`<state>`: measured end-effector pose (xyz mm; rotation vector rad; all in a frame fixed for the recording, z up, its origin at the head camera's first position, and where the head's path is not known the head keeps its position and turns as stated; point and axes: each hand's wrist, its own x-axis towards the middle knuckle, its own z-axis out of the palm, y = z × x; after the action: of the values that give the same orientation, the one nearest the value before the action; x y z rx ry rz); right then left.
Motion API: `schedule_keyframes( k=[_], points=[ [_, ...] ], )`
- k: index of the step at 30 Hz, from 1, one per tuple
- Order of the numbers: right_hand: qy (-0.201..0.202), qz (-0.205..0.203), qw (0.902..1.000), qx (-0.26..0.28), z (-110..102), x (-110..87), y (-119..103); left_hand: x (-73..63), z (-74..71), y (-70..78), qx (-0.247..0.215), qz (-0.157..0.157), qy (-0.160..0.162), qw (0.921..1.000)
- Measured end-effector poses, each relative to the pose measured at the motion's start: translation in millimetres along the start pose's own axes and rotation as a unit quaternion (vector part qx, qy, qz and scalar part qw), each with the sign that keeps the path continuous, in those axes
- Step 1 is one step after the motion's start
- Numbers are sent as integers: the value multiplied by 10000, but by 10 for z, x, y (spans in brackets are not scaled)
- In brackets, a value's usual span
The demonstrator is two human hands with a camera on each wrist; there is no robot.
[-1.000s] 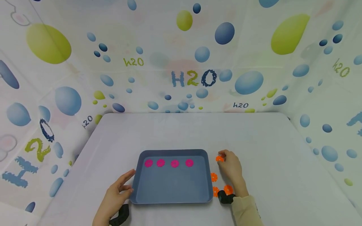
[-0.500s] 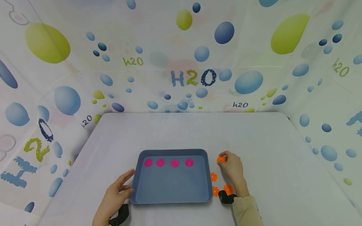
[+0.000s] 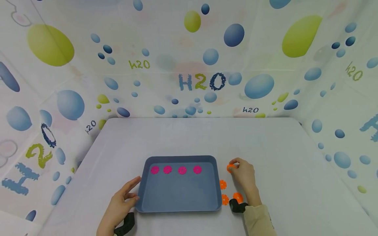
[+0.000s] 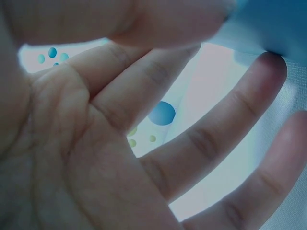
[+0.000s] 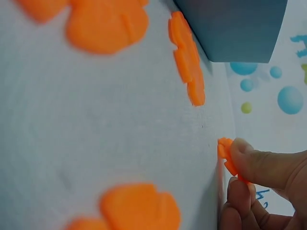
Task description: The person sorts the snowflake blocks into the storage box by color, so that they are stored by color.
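- Left hand (image 3: 119, 201): fingers spread and fairly straight, thumb apart from them, grasping nothing; in the left wrist view one fingertip touches the smooth blue wall at the side of the tray.
- Right hand (image 3: 243, 173): thumb and fingertips pinch an orange piece (image 3: 230, 168) just to the right of the tray's far right corner; in the right wrist view it is thin, with a notched edge, and tipped up between the digits, close to the tabletop. Whether it touches the surface cannot be told.
- Nearest, a matte black device (image 3: 126, 224) sits at the left wrist and another (image 3: 238, 206) at the right, where a pale beige cloth sleeve (image 3: 260, 219) begins.
- Three loose orange pieces lie flat on the table: one (image 3: 225, 199) and, farther off, a second (image 3: 222, 184) close along the tray's right side, and a third (image 3: 238, 197) beside the right wrist's device. They are flat, round and scalloped.
- Between the hands is the tray (image 3: 177, 193), a blue-grey rectangle with rounded corners and a raised rim.
- Along its far side, four pink notched discs (image 3: 182, 170) lie in a row, spaced apart.
- White, fine-textured covering spreads over the table (image 3: 283, 183).
- Farthest, a white backdrop (image 3: 165, 36) carries blue and lime ovals and "H2O" lettering.
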<state>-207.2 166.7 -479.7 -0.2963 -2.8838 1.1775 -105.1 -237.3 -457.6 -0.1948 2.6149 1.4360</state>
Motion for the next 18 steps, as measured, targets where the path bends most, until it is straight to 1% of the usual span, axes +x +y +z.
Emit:
schedule_keyframes(
  k=[5, 10, 18],
  points=[
    [-22, 131, 9999, 64, -15, -9, 11, 5, 3, 2, -11, -5, -19, 10000],
    [-45, 86, 9999, 95, -40, -12, 28, 10, 5, 1, -57, 35, -36, 10000],
    [-226, 173, 9989, 363, -80, -5, 37, 4, -3, 4, -71, -58, -42, 9999]
  ],
)
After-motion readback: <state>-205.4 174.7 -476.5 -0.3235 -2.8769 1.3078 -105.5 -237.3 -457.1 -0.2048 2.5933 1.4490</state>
